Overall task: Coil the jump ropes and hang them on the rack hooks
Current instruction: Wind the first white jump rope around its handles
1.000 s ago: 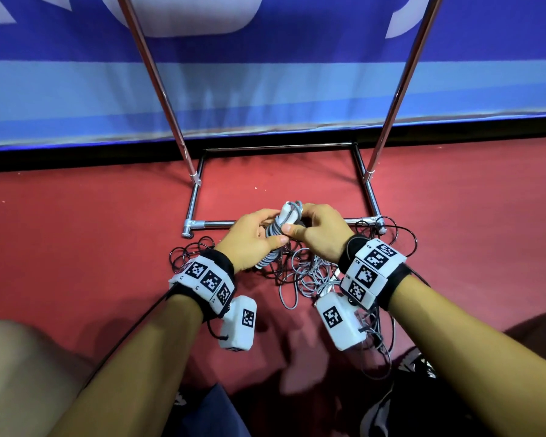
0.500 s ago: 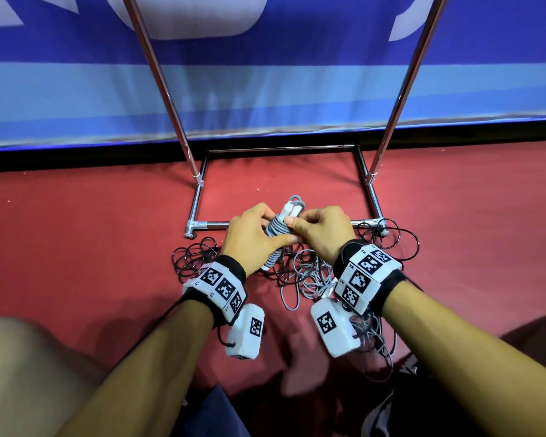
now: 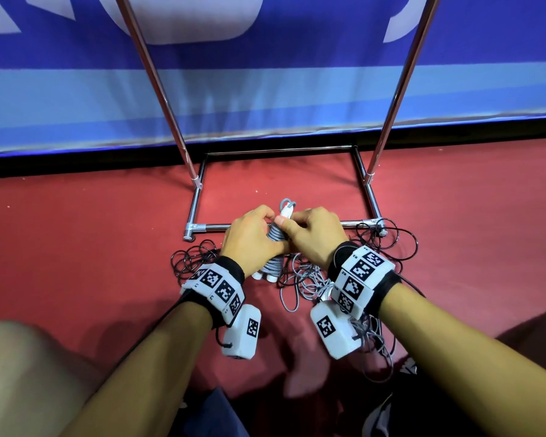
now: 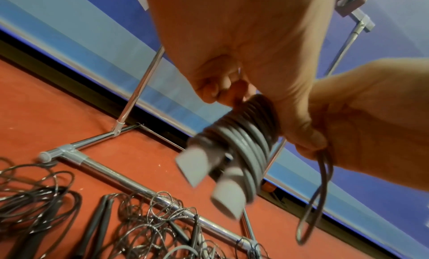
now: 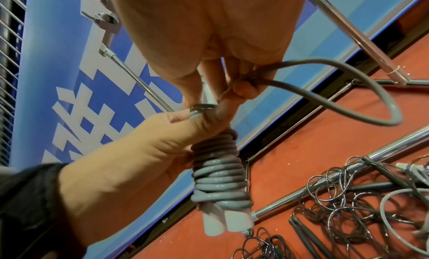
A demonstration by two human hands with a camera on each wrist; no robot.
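Observation:
A grey jump rope (image 3: 274, 247) (image 4: 241, 143) (image 5: 219, 182) is wound tightly round its two white handles, held above the red floor in front of the chrome rack (image 3: 297, 224). My left hand (image 3: 252, 238) (image 4: 234, 87) grips the wound bundle. My right hand (image 3: 309, 231) (image 5: 223, 90) pinches the rope's free end, a grey loop (image 5: 362, 94) (image 4: 318, 204), at the top of the bundle. Other jump ropes (image 3: 303, 272) lie loose and tangled on the floor below.
The rack's base bar (image 4: 130, 176) and two slanted uprights (image 3: 152, 77) stand before a blue banner wall (image 3: 265, 99). Dark wire ropes (image 3: 193, 260) (image 5: 348, 198) and black handles (image 4: 97, 224) lie on the floor. My knee (image 3: 22, 373) is at lower left.
Both hands have shifted slightly nearer and kept working the rope end at the top of the bundle; the bundle stands a little more upright.

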